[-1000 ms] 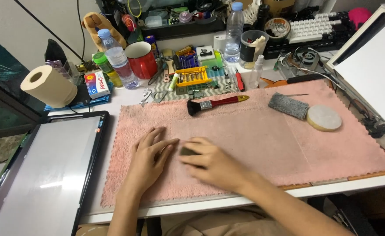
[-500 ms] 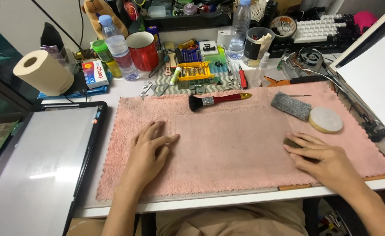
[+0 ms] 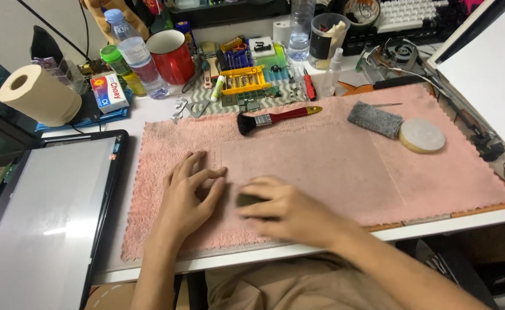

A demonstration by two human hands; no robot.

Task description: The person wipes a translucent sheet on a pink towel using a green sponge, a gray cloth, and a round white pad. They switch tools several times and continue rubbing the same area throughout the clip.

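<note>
Overhead, I saw two hands on one pink towel [image 3: 321, 166], left hand [image 3: 186, 201] flat with fingers spread and holding nothing, right hand [image 3: 290, 212] closed over one small dark pad [image 3: 248, 200] just beside it, one red-handled brush [image 3: 275, 119], one red mug [image 3: 172, 55], two bottles behind.

Both hands [image 3: 235, 206] and forearms are bare, with tan trousers [image 3: 298, 287] below.

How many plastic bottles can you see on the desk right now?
2 clear ones for sure: one bottle with a blue cap beside the red mug, another at the back centre. A small spray bottle stands nearby; clutter may hide more.
</note>
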